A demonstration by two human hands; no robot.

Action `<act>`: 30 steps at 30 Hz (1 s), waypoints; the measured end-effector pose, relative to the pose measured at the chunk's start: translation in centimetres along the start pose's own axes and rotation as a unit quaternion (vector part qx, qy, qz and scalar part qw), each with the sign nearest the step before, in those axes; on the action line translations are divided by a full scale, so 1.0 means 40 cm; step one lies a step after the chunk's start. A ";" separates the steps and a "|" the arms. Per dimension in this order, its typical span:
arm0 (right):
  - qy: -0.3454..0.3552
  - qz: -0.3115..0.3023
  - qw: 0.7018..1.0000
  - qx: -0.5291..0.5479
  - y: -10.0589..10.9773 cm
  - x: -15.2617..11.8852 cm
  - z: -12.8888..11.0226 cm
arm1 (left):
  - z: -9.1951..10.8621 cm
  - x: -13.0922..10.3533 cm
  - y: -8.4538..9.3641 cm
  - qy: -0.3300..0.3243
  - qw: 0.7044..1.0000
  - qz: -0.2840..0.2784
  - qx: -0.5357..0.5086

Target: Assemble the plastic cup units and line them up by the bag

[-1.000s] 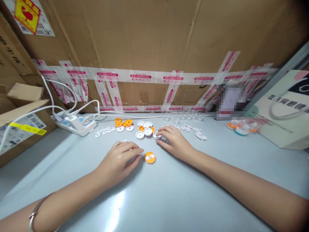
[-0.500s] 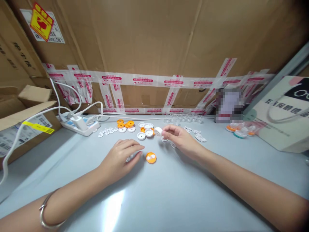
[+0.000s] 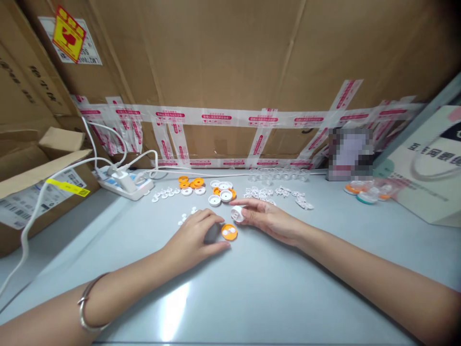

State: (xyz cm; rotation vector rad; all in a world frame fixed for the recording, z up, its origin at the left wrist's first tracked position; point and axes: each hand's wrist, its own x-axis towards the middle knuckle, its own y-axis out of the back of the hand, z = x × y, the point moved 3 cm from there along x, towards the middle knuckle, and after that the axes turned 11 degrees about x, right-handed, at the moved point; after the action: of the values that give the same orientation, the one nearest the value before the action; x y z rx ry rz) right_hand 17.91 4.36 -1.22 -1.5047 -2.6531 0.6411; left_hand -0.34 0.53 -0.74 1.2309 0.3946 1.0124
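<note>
Between thumb and fingers, my right hand (image 3: 268,218) grips a small round white plastic cap (image 3: 236,214), tilted so its inner face shows. Just below it on the table lies an orange disc (image 3: 229,232) with small white round pieces on it. My left hand (image 3: 200,235) is at the disc's left, thumb and fingers apart, nothing between them. Beyond the left fingers are several small white knobs (image 3: 183,217). Farther back sit white round caps (image 3: 225,196) among orange ones, and a heap of thin white plastic pieces (image 3: 260,193) behind my right hand.
Orange rings (image 3: 197,183) and more white knobs (image 3: 165,193) lie at the back left. A row of clear cups (image 3: 277,175) stands along the large cardboard box (image 3: 223,57). A power strip (image 3: 126,185) with cables is at the left. Assembled-looking orange and teal pieces (image 3: 367,196) lie right.
My right hand has brought the white cap nearer, down toward the orange disc, turning it. My left hand has moved right, beside the disc, with its fingers wider apart. The view has shifted slightly.
</note>
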 end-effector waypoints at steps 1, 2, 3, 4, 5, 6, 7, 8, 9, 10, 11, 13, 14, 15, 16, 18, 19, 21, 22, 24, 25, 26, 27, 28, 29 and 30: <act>-0.001 0.003 1.000 -0.014 0.000 0.002 0.003 | 0.002 0.002 -0.004 0.004 1.000 -0.004 0.002; -0.002 0.007 1.000 -0.029 -0.001 0.003 0.006 | 0.003 0.004 -0.008 0.007 1.000 -0.006 0.005; -0.002 0.011 0.999 -0.045 -0.001 0.005 0.008 | 0.004 0.006 -0.011 0.009 1.000 -0.006 0.007; -0.002 0.015 0.998 -0.062 0.000 0.006 0.010 | 0.005 0.009 -0.013 0.010 1.000 -0.004 0.008; -0.003 0.016 0.997 -0.078 0.000 0.007 0.012 | 0.005 0.011 -0.015 0.011 1.000 0.000 0.008; -0.005 0.018 0.996 -0.091 0.001 0.008 0.013 | 0.005 0.013 -0.015 0.012 1.000 0.005 0.007; -0.006 0.018 0.995 -0.102 0.002 0.009 0.015 | 0.005 0.015 -0.016 0.013 1.000 0.010 0.006; -0.007 0.017 0.993 -0.113 0.003 0.009 0.015 | 0.004 0.016 -0.017 0.013 1.000 0.013 0.006; -0.008 0.015 0.992 -0.123 0.004 0.009 0.016 | 0.003 0.017 -0.017 0.013 1.000 0.015 0.007; -0.008 0.014 0.991 -0.133 0.005 0.009 0.016 | 0.002 0.018 -0.018 0.013 1.000 0.016 0.007; -0.004 0.015 0.989 -0.145 0.005 0.008 0.017 | 0.001 0.018 -0.019 0.013 1.000 0.017 0.007; 0.013 0.021 0.983 -0.181 0.002 0.007 0.017 | -0.001 0.018 -0.020 0.012 1.000 0.018 0.006; 0.025 0.024 0.979 -0.203 0.000 0.007 0.017 | -0.002 0.018 -0.021 0.012 1.000 0.018 0.005; 0.041 0.028 0.973 -0.226 -0.004 0.005 0.017 | -0.002 0.018 -0.022 0.012 1.000 0.018 0.004; 0.060 0.029 0.966 -0.248 -0.008 0.004 0.018 | -0.003 0.018 -0.022 0.012 1.000 0.018 0.004; 0.103 0.025 0.952 -0.287 -0.017 -0.001 0.018 | -0.004 0.018 -0.023 0.012 1.000 0.016 0.004; 0.123 0.022 0.943 -0.307 -0.022 -0.004 0.019 | -0.004 0.018 -0.024 0.014 1.000 0.016 0.005; 0.155 0.018 0.922 -0.355 -0.031 -0.010 0.018 | -0.005 0.018 -0.025 0.018 1.000 0.016 0.006; 0.169 0.016 0.909 -0.380 -0.035 -0.014 0.018 | -0.005 0.018 -0.026 0.020 1.000 0.015 0.006; 0.195 0.009 0.886 -0.421 -0.045 -0.019 0.016 | -0.005 0.018 -0.026 0.021 1.000 0.016 0.003; 0.208 0.006 0.877 -0.433 -0.049 -0.022 0.015 | -0.005 0.018 -0.026 0.020 1.000 0.017 0.001; 0.220 0.003 0.870 -0.441 -0.052 -0.023 0.015 | -0.005 0.018 -0.026 0.020 1.000 0.018 -0.002; 0.229 0.002 0.866 -0.444 -0.055 -0.024 0.014 | -0.005 0.018 -0.026 0.020 1.000 0.019 -0.004; 0.236 0.004 0.865 -0.443 -0.056 -0.024 0.014 | -0.005 0.018 -0.025 0.020 1.000 0.020 -0.006; 0.241 0.008 0.865 -0.440 -0.056 -0.024 0.013 | -0.005 0.018 -0.025 0.022 1.000 0.019 -0.007; 0.245 0.014 0.866 -0.435 -0.056 -0.024 0.012 | -0.006 0.018 -0.025 0.023 1.000 0.019 -0.007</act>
State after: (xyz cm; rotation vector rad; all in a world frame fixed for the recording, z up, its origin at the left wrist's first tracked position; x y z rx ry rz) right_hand 16.50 2.38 -0.69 -1.5201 -2.5574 -0.9697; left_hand 0.29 1.26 -1.55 1.2078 0.4020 1.0757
